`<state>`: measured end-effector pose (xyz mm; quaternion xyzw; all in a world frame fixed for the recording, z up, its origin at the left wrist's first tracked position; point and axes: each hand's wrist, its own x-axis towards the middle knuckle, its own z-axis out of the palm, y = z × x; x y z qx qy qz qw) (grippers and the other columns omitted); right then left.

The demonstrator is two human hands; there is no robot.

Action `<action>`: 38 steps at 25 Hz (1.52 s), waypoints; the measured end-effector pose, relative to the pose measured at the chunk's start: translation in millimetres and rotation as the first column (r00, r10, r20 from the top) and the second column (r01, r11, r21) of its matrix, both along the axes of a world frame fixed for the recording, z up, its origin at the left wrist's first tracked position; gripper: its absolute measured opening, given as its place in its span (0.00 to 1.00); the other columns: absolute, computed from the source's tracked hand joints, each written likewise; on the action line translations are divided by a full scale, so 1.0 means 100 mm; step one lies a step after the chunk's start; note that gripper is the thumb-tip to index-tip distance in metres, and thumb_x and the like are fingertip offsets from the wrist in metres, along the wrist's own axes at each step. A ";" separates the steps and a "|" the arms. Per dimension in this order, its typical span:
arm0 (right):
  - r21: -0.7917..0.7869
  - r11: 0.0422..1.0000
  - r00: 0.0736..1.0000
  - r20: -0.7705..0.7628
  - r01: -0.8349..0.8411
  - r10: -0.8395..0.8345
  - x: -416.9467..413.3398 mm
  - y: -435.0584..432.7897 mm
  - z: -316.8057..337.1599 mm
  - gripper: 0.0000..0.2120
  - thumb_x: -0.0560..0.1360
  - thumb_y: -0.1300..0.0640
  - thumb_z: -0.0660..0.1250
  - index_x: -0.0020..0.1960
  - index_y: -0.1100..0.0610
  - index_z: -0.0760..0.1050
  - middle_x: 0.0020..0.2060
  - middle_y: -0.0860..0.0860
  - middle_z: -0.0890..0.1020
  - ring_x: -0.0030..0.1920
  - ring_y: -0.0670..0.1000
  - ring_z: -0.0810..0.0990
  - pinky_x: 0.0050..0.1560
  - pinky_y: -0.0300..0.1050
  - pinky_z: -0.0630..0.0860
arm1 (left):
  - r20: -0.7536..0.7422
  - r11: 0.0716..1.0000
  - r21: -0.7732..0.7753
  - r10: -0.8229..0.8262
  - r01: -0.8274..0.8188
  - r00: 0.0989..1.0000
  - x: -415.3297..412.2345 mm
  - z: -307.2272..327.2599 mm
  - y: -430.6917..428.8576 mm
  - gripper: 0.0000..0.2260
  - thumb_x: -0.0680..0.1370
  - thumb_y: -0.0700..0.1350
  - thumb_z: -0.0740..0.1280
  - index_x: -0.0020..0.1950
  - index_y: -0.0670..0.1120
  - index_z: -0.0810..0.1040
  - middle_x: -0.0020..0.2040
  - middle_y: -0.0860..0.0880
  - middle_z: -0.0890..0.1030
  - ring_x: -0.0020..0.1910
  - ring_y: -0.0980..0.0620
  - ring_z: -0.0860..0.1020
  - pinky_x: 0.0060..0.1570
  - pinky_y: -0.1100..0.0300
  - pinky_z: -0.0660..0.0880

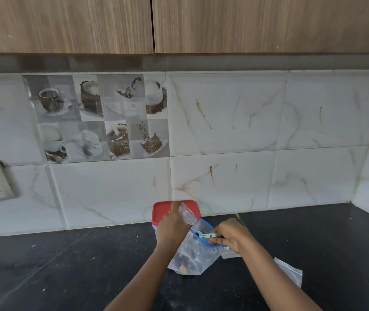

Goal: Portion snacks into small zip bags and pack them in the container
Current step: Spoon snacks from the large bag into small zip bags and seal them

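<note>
Tiled wall (224,113), filling the middle of the frame; black counter (66,265), running across the bottom. Large snack bag (192,259), sitting at lower centre with its blue-rimmed mouth gaping, dark and pale snacks lying in its base. Container (163,209), red lid on, standing just behind it against the wall. Spare small bag (290,273), lying flat at lower right, looking empty. Left hand (171,227), gripping a small zip bag (185,213) above the large one. Right hand (230,234), pinching a pale scoop (204,235) and dipping it into the open mouth. Portioning seemingly only starting: no filled small bag showing, container not yet opened.
</note>
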<state>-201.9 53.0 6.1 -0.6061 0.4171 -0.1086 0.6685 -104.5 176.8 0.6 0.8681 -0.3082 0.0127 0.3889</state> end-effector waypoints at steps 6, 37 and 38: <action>-0.062 0.995 0.997 -0.023 -0.073 0.072 -0.22 -0.03 0.18 0.13 0.75 0.75 0.53 0.44 0.74 0.77 0.37 0.65 0.78 0.34 0.55 0.80 0.30 0.36 0.80 | -0.079 0.997 -0.073 -0.009 0.003 0.997 -0.03 -0.09 0.04 0.24 0.72 0.47 0.71 0.65 0.48 0.65 0.43 0.51 0.77 0.39 0.52 0.74 0.34 0.62 0.70; -0.890 0.236 0.921 -0.374 -0.390 0.113 -0.33 0.29 0.46 0.19 0.75 0.68 0.57 0.58 0.55 0.80 0.54 0.56 0.78 0.49 0.56 0.80 0.50 0.45 0.77 | -0.211 0.961 -0.275 -0.029 -0.031 0.977 -0.06 -0.21 0.12 0.25 0.70 0.47 0.74 0.62 0.50 0.67 0.35 0.49 0.74 0.30 0.56 0.69 0.31 0.64 0.69; -0.855 0.231 0.886 -0.450 -0.464 0.114 -0.33 0.33 0.41 0.18 0.75 0.68 0.57 0.59 0.56 0.79 0.55 0.56 0.76 0.50 0.56 0.80 0.49 0.45 0.76 | -0.201 0.956 -0.292 -0.032 -0.029 0.979 -0.05 -0.20 0.12 0.25 0.69 0.46 0.74 0.61 0.49 0.68 0.34 0.48 0.73 0.29 0.56 0.68 0.31 0.63 0.70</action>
